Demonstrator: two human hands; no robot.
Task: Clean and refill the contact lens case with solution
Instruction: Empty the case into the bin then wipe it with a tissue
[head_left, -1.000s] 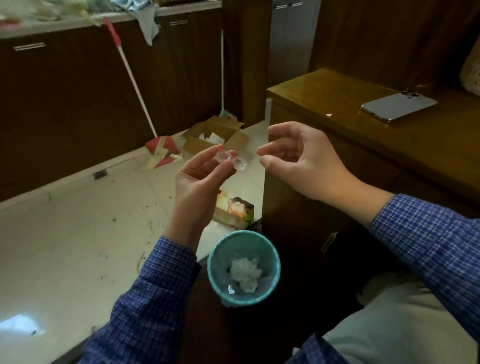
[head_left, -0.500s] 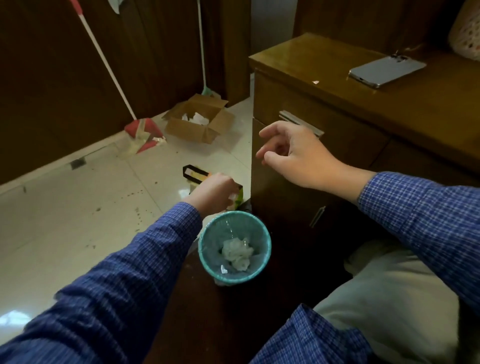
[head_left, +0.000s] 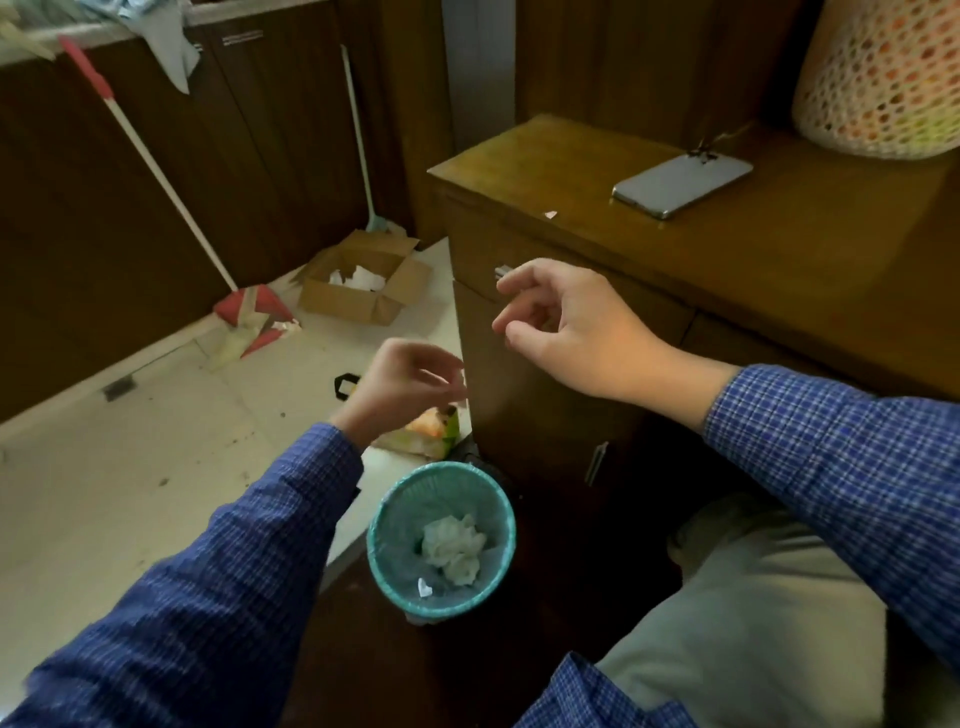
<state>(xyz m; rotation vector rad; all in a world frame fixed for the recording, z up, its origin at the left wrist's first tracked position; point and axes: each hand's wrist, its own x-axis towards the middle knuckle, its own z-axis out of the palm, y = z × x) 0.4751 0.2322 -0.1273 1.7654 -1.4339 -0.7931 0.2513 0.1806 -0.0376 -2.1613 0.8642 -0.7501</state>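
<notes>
Closest to the camera are the two blue checked sleeves and a bit of pale trousers at bottom right. Just past that, a small teal bin (head_left: 498, 499) sits on the floor with crumpled white tissue (head_left: 453, 546) in the bottom. Above and a little left of the bin is the left hand (head_left: 400, 387), fingers curled together and pointing right-ish; the contact lens case is presumably in there, but it's too blurry to make out, so I honestly can't tell what that hand has. The right hand (head_left: 561, 327) hangs in front of the wooden cabinet, fingers loosely curled, nothing in it. Behind the left hand there's a colourful packet (head_left: 431, 434) on the floor, then further back a cardboard box (head_left: 363, 288) and a red mop head (head_left: 254, 317). On the cabinet's surface (head_left: 779, 249) lies a silver phone (head_left: 683, 184), face down, with a netted lampshade-looking thing (head_left: 883, 78) behind it.
</notes>
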